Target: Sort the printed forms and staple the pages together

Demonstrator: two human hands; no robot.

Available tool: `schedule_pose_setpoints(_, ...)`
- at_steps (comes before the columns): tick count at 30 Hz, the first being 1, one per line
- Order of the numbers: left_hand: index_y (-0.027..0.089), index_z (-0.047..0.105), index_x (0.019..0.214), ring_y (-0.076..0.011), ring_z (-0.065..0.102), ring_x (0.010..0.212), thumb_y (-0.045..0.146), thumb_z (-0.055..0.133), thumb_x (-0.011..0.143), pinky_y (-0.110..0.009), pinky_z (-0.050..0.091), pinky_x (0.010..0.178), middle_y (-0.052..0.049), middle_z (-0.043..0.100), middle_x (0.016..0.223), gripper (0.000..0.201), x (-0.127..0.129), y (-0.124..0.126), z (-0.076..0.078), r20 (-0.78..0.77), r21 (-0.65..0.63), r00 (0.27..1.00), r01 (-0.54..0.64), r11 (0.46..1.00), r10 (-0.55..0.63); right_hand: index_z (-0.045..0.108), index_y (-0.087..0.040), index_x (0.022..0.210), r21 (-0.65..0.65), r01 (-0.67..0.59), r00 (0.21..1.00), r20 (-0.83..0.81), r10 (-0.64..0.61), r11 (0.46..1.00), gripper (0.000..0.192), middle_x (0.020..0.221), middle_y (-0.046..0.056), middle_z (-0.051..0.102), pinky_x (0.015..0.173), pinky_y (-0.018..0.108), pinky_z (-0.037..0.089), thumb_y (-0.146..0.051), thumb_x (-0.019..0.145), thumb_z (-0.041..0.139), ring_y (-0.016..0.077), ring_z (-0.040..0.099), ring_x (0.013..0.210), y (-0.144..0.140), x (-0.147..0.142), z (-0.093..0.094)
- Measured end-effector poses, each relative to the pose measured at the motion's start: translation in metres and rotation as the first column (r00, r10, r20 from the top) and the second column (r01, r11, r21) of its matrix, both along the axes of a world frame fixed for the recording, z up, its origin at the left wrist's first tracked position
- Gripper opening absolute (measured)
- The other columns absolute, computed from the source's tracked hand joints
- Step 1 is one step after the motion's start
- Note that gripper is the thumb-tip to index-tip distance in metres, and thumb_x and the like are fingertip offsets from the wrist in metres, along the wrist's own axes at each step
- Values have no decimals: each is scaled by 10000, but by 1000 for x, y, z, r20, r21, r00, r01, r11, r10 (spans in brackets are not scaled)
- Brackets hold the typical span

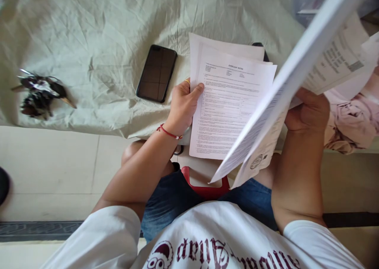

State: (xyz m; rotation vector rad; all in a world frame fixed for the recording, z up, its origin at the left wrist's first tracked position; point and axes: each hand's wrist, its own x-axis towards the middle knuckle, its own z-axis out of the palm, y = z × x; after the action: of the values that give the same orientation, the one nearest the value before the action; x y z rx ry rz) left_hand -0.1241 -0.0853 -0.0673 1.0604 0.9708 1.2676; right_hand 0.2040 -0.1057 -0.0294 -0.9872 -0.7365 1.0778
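Note:
My left hand [184, 105] grips the left edge of some printed sheets [231, 103], thumb on top and fingers underneath. The top sheet is headed "Overleaf Notes" and carries dense small print. My right hand [308, 109] is closed on a bundle of papers [272, 99], held upright and tilted, partly in front of the sheets. Some pages of that bundle fan out to the right, and one shows a round emblem near its lower corner. The right fingertips are hidden behind the papers. Left of my left hand lies a dark smartphone [156, 73], face not lit.
A pale crinkled cloth [97, 32] covers the surface. Keys [41, 91] lie in a bunch at the left. Crumpled pink fabric [349, 123] lies at the right edge, and a clear plastic container [310, 2] stands at the back right. A red-edged seat [204, 190] shows between my legs.

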Motion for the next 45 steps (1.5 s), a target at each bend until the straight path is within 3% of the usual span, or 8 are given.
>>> schedule_pose_setpoints(2,261,757,1073,-357,825,1271,653,893,932,-479,719,1018,-105,888,1105,438,0,-1,1,-11,-4,1000,-3,1000,3,858,-291,953,-47,54,996,77,-50,997,482,1161,11,881,1254,536,620,-163,533,1057,297,821,1221,0,-4,4)
schedule_pose_setpoints(6,274,771,999,-308,846,1118,557,880,967,-429,725,941,-68,893,1049,305,1,-2,5,-39,-22,999,-30,999,29,871,-303,1041,-123,35,982,186,-12,992,664,1179,17,886,1229,598,619,-228,423,1104,319,814,1186,3,-1,0)
schedule_pose_setpoints(15,227,740,1023,-244,835,965,512,849,966,-341,681,828,-51,854,972,311,-1,-2,7,-67,-59,996,-55,997,51,860,-220,978,-159,134,939,335,-74,978,646,1107,50,892,1247,601,605,-263,387,1116,346,818,1192,-6,1,5)
schedule_pose_setpoints(24,233,677,909,-188,781,816,431,814,1002,-291,620,718,-14,780,847,258,0,-1,7,-34,-96,998,-55,994,52,872,-189,1042,-211,25,946,322,45,977,668,1214,100,887,1216,574,627,-298,440,1143,327,822,1177,-10,-1,5)
schedule_pose_setpoints(29,233,671,893,-194,771,832,574,830,1002,-315,633,750,-19,753,847,392,-1,0,4,-36,-88,998,-61,994,58,880,-250,1049,-202,-11,936,341,81,979,615,1214,42,887,1207,541,642,-329,494,1133,295,832,1186,-9,3,1)
schedule_pose_setpoints(35,242,661,911,-300,815,1040,807,815,936,-416,679,862,-64,750,890,585,-1,-2,0,-48,-69,996,-80,994,76,887,-271,1044,-211,-14,927,363,92,977,604,1213,16,894,1238,570,631,-388,508,1138,299,838,1200,-9,2,0)
schedule_pose_setpoints(40,241,709,987,-304,813,1058,768,862,907,-422,683,881,-83,800,979,555,0,-3,5,-51,-66,998,-51,997,48,854,-355,986,-222,-54,909,393,140,974,530,1221,-30,892,1264,614,620,-418,551,1151,330,823,1281,-9,3,0)
schedule_pose_setpoints(45,226,709,968,-247,792,914,604,899,908,-370,658,808,-62,800,958,427,-2,-3,8,-71,-82,997,-41,996,36,886,-311,1043,-207,-46,915,383,124,977,582,1223,-10,894,1273,601,616,-439,539,1147,318,834,1252,-9,-1,-1)
